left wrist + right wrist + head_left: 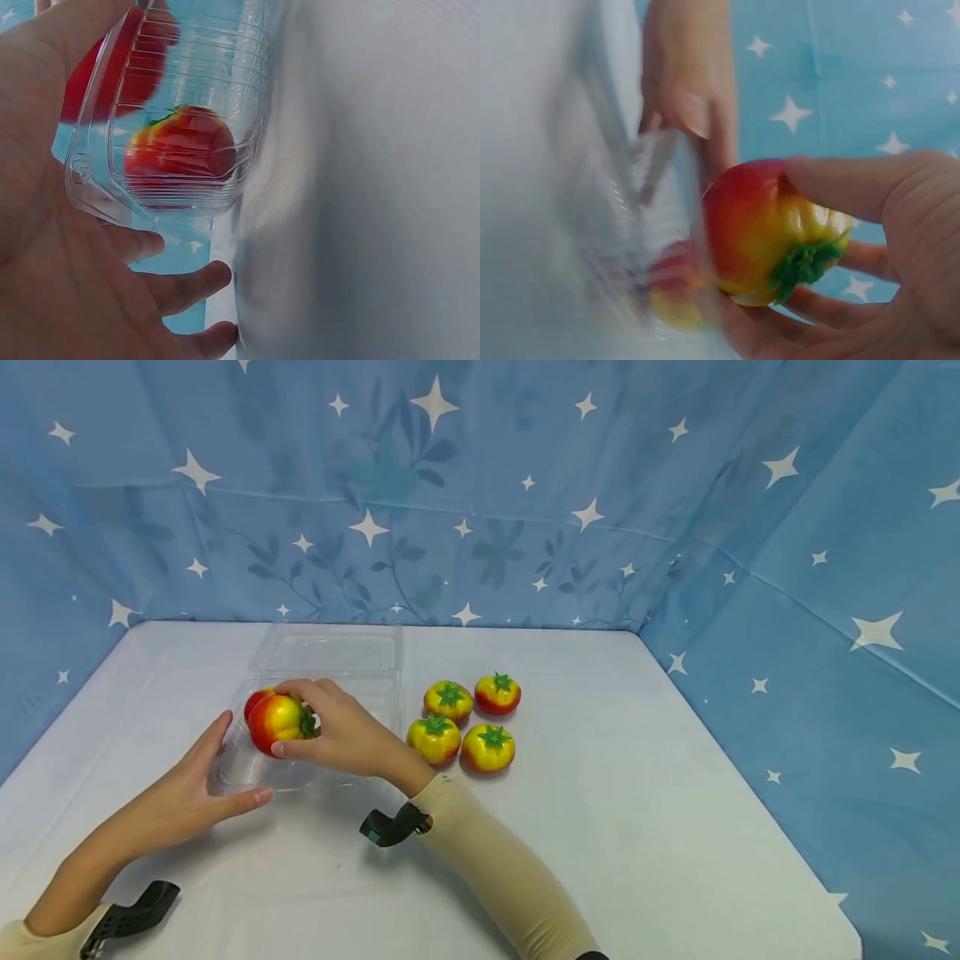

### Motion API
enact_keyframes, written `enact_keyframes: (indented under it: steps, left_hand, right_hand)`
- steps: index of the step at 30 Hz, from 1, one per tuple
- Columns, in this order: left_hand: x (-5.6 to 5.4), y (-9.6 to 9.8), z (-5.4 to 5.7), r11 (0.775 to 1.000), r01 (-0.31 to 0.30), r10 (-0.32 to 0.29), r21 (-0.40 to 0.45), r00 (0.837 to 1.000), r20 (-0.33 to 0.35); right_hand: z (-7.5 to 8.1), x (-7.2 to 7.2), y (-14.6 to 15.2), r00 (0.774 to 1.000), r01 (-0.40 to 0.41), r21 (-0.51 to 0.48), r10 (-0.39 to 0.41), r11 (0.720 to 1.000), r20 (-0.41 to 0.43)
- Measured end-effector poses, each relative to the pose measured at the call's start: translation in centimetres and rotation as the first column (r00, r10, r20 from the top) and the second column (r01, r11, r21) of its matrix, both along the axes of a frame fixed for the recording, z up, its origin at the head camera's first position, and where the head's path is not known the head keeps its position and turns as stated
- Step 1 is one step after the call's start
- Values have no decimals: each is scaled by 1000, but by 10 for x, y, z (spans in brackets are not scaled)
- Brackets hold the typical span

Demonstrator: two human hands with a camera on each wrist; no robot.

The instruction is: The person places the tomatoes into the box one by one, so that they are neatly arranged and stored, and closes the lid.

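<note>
While the tomato (pixel 277 720) is held in the curled fingers of the right hand (pixel 341 735), it sits left of centre in the head view, just over the open clear container (pixel 247 768), where another tomato (pixel 255 700) already lies. The left hand (pixel 197 785), fingers extended and flat, rests against the container's near-left wall. Risk: the container looks light and thin, so a push from the descending tomato could slide or tip it if the left hand yields. A tomato released onto the one inside may roll out over the low rim. Four loose tomatoes (pixel 465 722) at centre-right on the white surface (pixel 637 827) could be knocked by the right forearm.
</note>
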State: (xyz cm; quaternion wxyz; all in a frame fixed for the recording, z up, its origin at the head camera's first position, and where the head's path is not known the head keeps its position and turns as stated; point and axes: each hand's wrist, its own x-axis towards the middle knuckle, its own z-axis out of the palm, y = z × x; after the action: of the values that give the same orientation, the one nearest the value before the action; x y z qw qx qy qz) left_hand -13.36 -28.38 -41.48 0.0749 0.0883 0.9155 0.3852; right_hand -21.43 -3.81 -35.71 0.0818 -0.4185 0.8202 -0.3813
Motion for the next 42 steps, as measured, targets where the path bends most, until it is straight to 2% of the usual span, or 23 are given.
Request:
enact_keyframes:
  steps: [6, 11, 16, 27, 42]
  left_hand:
    - [0, 0, 0, 1000, 1, -1, 8, 1000, -16]
    - [0, 0, 0, 1000, 3, -3, 11, 1000, -22]
    - [0, -1, 0, 1000, 15, -14, 22, 1000, -26]
    - [-1, -3, -3, 998, 34, -32, 61, 999, -37]
    - [-1, -3, -5, 998, 27, -25, 52, 999, -33]
  right_hand:
    - [-12, 11, -17, 998, 59, 112, -57, 992, -22]
    - [-18, 19, -26, 994, 109, 179, -110, 978, -2]
    - [-21, 21, -32, 993, 118, 217, -114, 969, -34]
    - [-26, 21, -37, 994, 100, 233, -88, 967, -62]
    - [-23, 23, -34, 982, 167, 239, -140, 957, -124]
